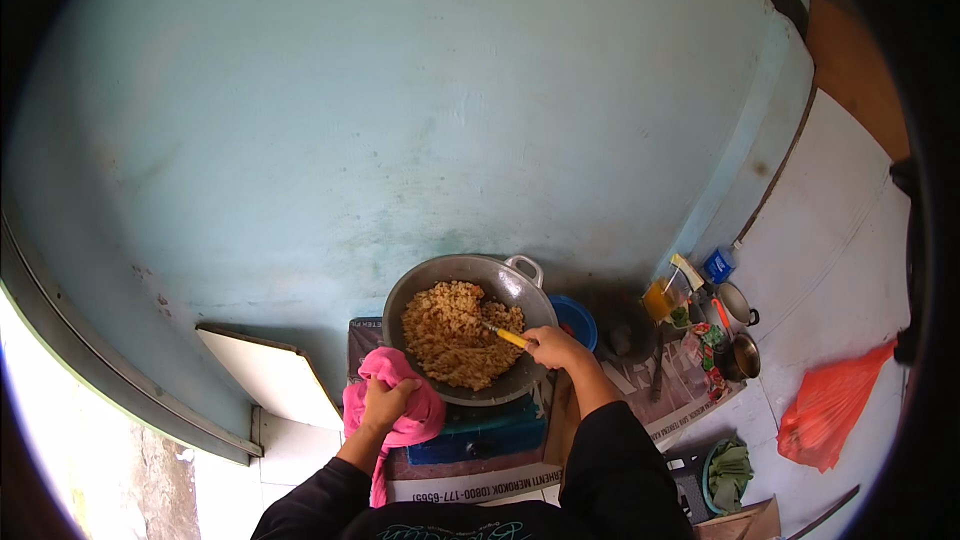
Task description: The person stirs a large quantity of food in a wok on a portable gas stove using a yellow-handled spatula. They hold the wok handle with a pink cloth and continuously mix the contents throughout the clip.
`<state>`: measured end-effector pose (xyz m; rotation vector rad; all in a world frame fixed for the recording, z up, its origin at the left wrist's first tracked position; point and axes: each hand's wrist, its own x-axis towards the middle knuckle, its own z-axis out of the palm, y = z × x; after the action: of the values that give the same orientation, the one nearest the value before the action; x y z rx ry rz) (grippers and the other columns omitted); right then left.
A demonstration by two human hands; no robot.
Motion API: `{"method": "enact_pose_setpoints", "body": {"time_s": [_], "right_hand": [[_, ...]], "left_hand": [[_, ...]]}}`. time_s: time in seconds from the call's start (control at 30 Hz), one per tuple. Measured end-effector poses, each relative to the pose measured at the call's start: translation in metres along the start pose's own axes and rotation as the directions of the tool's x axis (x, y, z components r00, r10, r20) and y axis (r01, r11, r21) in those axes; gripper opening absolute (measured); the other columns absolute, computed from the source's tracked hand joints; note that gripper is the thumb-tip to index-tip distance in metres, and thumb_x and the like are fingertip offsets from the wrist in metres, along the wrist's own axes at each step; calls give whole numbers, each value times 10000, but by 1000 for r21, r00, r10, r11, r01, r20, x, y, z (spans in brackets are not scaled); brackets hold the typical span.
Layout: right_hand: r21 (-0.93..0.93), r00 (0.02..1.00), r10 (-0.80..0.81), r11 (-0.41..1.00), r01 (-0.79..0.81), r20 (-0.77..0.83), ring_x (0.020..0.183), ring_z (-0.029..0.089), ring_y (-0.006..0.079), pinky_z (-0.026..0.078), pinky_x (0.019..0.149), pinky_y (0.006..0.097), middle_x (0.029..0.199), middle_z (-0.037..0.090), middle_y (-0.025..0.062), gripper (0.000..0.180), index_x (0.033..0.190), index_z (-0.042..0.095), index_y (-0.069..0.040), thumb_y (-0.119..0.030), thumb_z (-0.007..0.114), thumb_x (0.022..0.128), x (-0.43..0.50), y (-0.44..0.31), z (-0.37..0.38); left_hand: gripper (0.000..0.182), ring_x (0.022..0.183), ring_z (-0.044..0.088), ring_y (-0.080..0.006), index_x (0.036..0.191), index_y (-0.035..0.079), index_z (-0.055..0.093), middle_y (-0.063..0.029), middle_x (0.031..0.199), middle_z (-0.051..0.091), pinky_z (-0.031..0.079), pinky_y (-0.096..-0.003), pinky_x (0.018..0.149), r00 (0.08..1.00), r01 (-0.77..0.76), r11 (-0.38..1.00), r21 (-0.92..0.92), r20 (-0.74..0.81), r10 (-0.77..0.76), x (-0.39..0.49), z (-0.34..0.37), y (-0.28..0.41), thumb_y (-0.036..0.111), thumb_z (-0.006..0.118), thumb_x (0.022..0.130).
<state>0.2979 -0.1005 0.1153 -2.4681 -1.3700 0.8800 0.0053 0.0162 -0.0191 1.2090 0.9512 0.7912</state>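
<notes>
A large metal wok (pixel 525 292) with a loop handle stands on a blue stove (pixel 480 444) against the wall. Brown fried rice (pixel 450 337) fills its middle. My right hand (pixel 555 349) grips the yellow handle of a spatula (pixel 510 335), whose far end is sunk in the rice. At the wok's lower left edge, my left hand (pixel 388 403) is closed on a bunched pink cloth (pixel 424 412). The cloth covers that part of the rim, so whether a second handle is under it cannot be seen.
Right of the wok are a blue basin (pixel 589 315), a dark stone mortar (pixel 630 337), a small pot (pixel 742 356), packets and a plastic bottle (pixel 720 264). A red plastic bag (pixel 821 405) lies on the tiled floor. A white board (pixel 270 371) leans at the left wall.
</notes>
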Motion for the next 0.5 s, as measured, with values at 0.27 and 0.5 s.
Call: {"method": "enact_pose_setpoints", "body": {"time_s": [0.27,0.5], "right_hand": [[-329,905,-104,943,-42,-413,969,620,326,490,839,433,1033,661,157,318,1157,649,-161,-159,543,858,-33,-2,-5],[-144,831,-458,889,435,-317,927,608,368,483,823,453,1009,637,202,348,1214,598,-104,-130,538,872,-29,-48,49]], "left_hand": [[672,1024,616,-255,1145,-19,540,-148,1080,647,472,-358,890,996,59,997,44,-74,-55,10,-5,-29,313,824,635],[682,1028,618,-282,1139,-42,536,-184,1084,645,476,-361,881,998,10,995,97,-62,-3,19,-3,-35,323,815,635]]}}
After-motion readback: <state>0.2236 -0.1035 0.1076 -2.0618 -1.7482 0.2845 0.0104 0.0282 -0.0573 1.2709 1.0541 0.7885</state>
